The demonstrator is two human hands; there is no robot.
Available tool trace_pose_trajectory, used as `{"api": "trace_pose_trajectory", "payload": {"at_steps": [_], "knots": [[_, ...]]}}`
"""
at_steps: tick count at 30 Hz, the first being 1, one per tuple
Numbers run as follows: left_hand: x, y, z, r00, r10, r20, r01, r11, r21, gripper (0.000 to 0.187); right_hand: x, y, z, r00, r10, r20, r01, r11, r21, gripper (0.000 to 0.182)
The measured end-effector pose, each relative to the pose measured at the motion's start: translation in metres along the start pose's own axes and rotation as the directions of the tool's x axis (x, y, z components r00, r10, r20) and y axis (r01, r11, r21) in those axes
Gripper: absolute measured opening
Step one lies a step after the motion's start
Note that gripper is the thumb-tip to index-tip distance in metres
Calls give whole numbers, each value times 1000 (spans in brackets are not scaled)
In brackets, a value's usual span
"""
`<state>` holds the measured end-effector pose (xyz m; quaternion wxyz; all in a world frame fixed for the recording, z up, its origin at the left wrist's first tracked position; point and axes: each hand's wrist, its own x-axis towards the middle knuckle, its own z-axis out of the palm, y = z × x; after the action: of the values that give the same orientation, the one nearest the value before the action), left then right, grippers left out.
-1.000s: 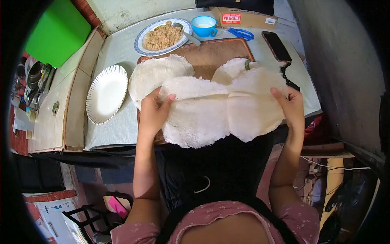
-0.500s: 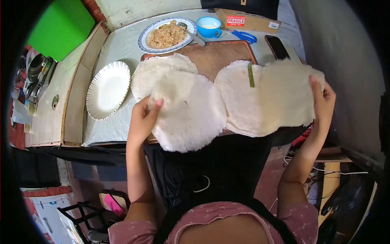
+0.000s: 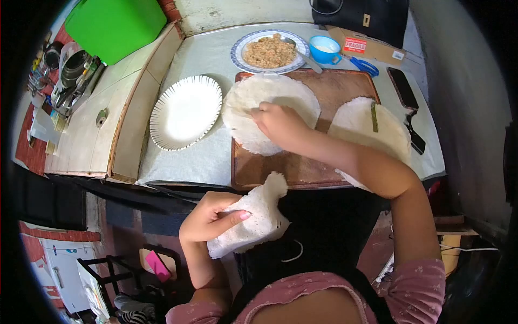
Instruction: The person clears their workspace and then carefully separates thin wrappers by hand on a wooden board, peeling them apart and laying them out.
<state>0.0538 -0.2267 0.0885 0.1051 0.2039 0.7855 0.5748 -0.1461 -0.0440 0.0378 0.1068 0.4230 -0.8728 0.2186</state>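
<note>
In my left hand (image 3: 213, 218) is a crumpled, folded spring roll wrapper (image 3: 253, 218), held in front of the table's edge with the thumb on top. My right hand (image 3: 278, 124) reaches across to the round wrapper (image 3: 291, 97) at the left of the wooden board (image 3: 259, 167). Its fingers are pinched together on that wrapper's surface. Whether more wrappers lie beneath is hard to tell. Another round wrapper (image 3: 353, 121) lies on the board's right side, partly hidden under my right forearm. A green strip (image 3: 374, 117) rests on it.
Behind the board stand a plate (image 3: 237, 60) of minced filling with a spoon and a blue cup (image 3: 324, 49). Blue scissors (image 3: 365, 66), a phone (image 3: 402, 88) and a box (image 3: 337, 36) are at the right. A white paper plate (image 3: 186, 113) sits left.
My right hand has left the right wrapper and crossed to the left one. My left hand has drawn back toward me, its wrapper now folded up. The view has shifted.
</note>
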Motion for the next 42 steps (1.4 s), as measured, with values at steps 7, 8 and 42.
{"api": "trace_pose_trajectory", "payload": {"at_steps": [7,8,42], "knots": [[5,-2,-3,1000,4,-20,-5,999,-41,14,-8,-18,-6,996,-53,66,44,989,140,33],[11,1,-3,1000,4,1,-4,999,-34,15,-9,-15,-8,995,-62,75,46,978,202,37],[128,-29,79,926,-236,-294,154,949,-275,65,-199,4,-116,905,313,-288,-264,944,196,35]]}}
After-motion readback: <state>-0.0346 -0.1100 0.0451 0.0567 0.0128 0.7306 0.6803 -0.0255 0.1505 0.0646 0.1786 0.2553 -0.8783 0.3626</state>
